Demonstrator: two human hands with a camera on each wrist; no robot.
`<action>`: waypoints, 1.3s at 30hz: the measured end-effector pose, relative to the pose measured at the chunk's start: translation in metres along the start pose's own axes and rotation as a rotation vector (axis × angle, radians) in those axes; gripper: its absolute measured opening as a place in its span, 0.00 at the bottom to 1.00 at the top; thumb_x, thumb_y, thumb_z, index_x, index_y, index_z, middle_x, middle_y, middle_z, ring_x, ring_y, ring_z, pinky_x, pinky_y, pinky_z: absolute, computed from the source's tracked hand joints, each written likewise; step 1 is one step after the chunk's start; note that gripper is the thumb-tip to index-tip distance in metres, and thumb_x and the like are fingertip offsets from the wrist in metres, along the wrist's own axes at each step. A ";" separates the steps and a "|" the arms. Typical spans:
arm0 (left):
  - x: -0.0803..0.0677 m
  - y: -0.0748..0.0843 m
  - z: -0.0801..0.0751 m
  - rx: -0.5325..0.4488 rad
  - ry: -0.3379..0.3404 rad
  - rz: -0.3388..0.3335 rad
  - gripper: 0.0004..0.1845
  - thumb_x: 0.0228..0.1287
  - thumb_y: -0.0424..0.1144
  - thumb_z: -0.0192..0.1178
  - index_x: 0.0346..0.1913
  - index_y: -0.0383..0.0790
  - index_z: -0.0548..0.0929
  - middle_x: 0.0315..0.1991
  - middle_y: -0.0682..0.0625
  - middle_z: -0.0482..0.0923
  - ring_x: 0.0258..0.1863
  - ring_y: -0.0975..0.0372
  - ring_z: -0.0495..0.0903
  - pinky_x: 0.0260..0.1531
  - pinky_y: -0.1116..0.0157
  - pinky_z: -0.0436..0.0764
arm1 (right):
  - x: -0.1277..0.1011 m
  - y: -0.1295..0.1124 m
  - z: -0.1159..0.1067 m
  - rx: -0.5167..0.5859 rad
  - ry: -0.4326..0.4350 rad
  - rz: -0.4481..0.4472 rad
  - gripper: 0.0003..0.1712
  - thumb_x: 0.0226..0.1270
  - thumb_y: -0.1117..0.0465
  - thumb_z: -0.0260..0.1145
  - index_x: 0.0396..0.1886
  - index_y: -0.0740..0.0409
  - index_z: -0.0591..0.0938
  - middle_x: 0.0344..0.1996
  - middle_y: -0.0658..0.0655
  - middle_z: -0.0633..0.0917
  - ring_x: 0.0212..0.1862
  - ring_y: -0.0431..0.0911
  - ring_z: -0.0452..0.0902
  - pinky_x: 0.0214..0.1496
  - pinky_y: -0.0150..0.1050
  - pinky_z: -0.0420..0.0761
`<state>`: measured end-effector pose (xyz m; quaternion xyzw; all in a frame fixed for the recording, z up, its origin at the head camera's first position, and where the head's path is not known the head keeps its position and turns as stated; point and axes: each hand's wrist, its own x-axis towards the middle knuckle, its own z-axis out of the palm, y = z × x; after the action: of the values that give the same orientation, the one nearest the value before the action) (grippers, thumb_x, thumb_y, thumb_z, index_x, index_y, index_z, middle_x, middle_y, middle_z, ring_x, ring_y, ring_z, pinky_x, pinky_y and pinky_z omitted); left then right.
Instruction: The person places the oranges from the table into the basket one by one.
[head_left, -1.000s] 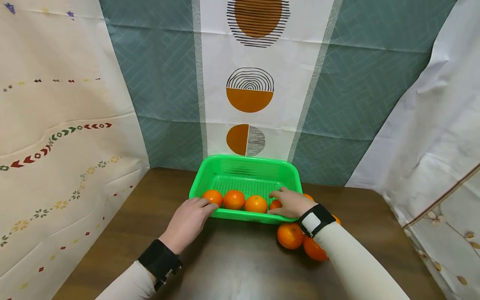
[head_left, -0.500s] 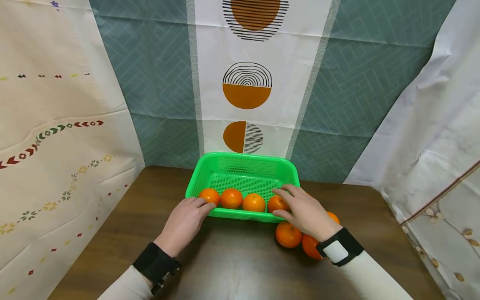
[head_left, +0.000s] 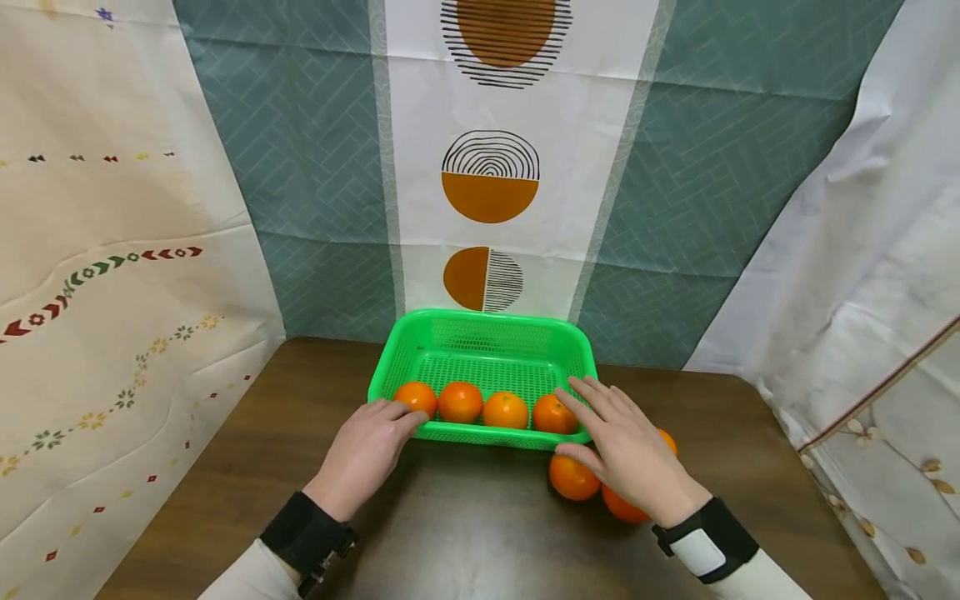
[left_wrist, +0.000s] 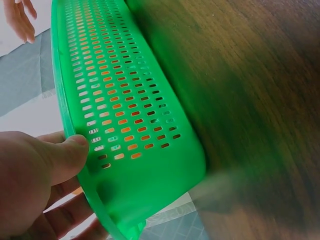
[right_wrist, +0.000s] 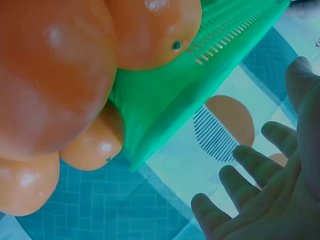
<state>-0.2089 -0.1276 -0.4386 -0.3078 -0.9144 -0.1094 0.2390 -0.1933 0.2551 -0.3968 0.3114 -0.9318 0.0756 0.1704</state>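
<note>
A green plastic basket (head_left: 487, 318) stands on the table, with a row of several oranges (head_left: 461, 402) along its near side. At its near left corner my left hand (head_left: 367, 454) grips the rim; the left wrist view has the thumb (left_wrist: 75, 152) outside and fingers on the other side. My right hand (head_left: 633, 454), fingers spread and holding nothing, hovers above loose oranges (head_left: 573, 477) beside the basket's near right corner. In the right wrist view these oranges (right_wrist: 50, 75) loom large, apart from the hand (right_wrist: 270, 190). The hand partly hides some of them in the head view.
The brown wooden table (head_left: 465, 533) extends in front of the basket and to both sides. Behind it hangs a teal and white cloth (head_left: 487, 100) with circle prints. Pale patterned cloths (head_left: 135, 333) hang at left and right.
My right hand has let go of the rightmost orange in the basket and drawn back to the right, over the loose oranges. The left hand stays on the rim. The head view shifts slightly.
</note>
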 end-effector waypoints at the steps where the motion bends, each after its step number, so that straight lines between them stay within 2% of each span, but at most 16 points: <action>1: -0.001 0.000 0.000 0.000 -0.002 -0.001 0.18 0.57 0.34 0.75 0.51 0.46 0.87 0.41 0.55 0.81 0.40 0.57 0.78 0.46 0.57 0.81 | -0.001 -0.001 0.001 0.001 -0.002 -0.001 0.44 0.69 0.34 0.62 0.78 0.49 0.66 0.76 0.57 0.63 0.75 0.58 0.58 0.75 0.57 0.56; 15: 0.000 0.000 -0.002 0.004 -0.008 -0.017 0.18 0.58 0.35 0.74 0.52 0.47 0.87 0.42 0.54 0.82 0.42 0.57 0.79 0.48 0.56 0.81 | -0.033 -0.012 -0.005 -0.019 0.019 0.023 0.44 0.67 0.37 0.67 0.78 0.46 0.66 0.73 0.57 0.68 0.75 0.55 0.60 0.76 0.55 0.54; 20: 0.000 0.001 -0.003 0.003 -0.009 -0.016 0.18 0.58 0.34 0.74 0.52 0.46 0.87 0.42 0.54 0.82 0.41 0.56 0.78 0.47 0.56 0.81 | -0.044 -0.017 -0.008 -0.024 0.027 0.036 0.43 0.66 0.37 0.68 0.76 0.47 0.69 0.72 0.57 0.70 0.73 0.57 0.62 0.75 0.55 0.57; 26: 0.001 0.001 -0.003 0.003 -0.033 -0.029 0.19 0.57 0.34 0.75 0.53 0.46 0.87 0.42 0.54 0.82 0.41 0.57 0.78 0.48 0.57 0.81 | -0.063 -0.019 -0.009 -0.019 0.088 0.045 0.42 0.65 0.37 0.68 0.75 0.49 0.71 0.71 0.57 0.70 0.71 0.57 0.65 0.71 0.57 0.63; 33: 0.002 0.001 -0.003 0.007 -0.034 -0.028 0.19 0.57 0.34 0.75 0.52 0.46 0.87 0.42 0.54 0.82 0.40 0.57 0.78 0.48 0.58 0.81 | -0.084 -0.017 -0.006 -0.016 0.116 0.039 0.43 0.63 0.39 0.71 0.73 0.49 0.72 0.69 0.56 0.72 0.69 0.57 0.68 0.77 0.44 0.52; 39: 0.001 0.001 -0.003 0.000 -0.026 -0.030 0.19 0.57 0.33 0.75 0.52 0.47 0.87 0.41 0.55 0.82 0.40 0.57 0.77 0.47 0.58 0.80 | -0.093 -0.015 -0.003 -0.035 0.082 0.052 0.43 0.64 0.36 0.68 0.74 0.49 0.71 0.72 0.56 0.69 0.70 0.59 0.65 0.78 0.43 0.48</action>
<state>-0.2075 -0.1271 -0.4353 -0.2954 -0.9220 -0.1090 0.2255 -0.1141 0.2953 -0.4273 0.2805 -0.9331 0.0764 0.2118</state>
